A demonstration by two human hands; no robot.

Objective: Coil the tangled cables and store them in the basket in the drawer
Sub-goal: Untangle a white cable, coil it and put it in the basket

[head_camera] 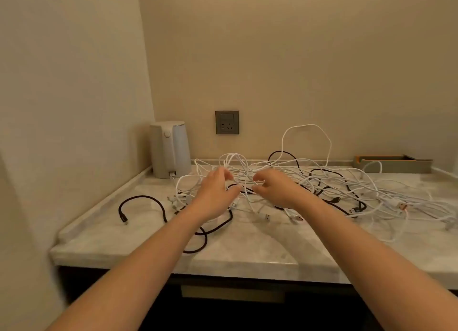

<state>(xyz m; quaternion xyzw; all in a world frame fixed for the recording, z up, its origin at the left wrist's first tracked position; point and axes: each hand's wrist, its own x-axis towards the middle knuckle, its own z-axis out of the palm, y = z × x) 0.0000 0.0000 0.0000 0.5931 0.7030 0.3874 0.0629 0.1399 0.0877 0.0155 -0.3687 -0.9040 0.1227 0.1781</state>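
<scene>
On the marble counter (pixel 247 246) the tangled cables (pixel 244 172) sprawl loose, and the right hand (pixel 275 189) seems to pinch a white cable (pixel 259 181) at its middle while the left hand (pixel 215 192) curls alongside, grip unclear, likely to tease one strand free for coiling.

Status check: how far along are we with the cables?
Nothing looks done: the white cables and black cables lie tangled across the counter, none coiled. In hand: left hand and right hand reach into the tangle's middle; any grip is unclear. Left: untangling, coiling and storing everything.
</scene>
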